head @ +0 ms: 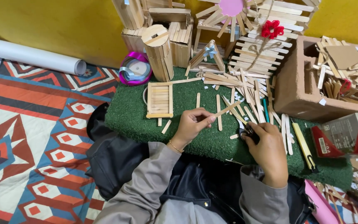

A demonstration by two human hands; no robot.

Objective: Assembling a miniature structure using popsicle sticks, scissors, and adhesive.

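Progress, judging by what lies around: plenty looks finished along the far edge, i.e. a round tub of upright pale wooden sticks (159,52), a small A-frame stick piece w/ a silver bow (207,56), a slatted stick rack tied w/ twine and a red flower (266,39). A flat square panel of side-by-side sticks (159,100) lies far-left of the hands, seems assembled. Loose sticks (245,93) are still scattered mid-mat, so lots of stock not yet used.

Left hand (192,125) pinches one thin flat pale wooden stick (225,109) btwn thumb and fingertips, closed tight on its near end; the stick angles up to the right, lifted off the mat. Right hand (268,151) is curled closed around a small dark tool (247,132), prob. scissors or a cutter, can't tell which; its tip sits just below the stick.

Materials: fuzzy green fake-grass mat (133,116), coarse and springy. Sticks smooth, light, rounded ends. Rough brown block w/ hollows (295,87) at right, holding stick and card scraps. Shiny magenta ribbon spool (134,68) far-left. Yellow flat utility knife (304,145) right of the hands. Woven patterned rug (30,137) at left, orange, blue, cream
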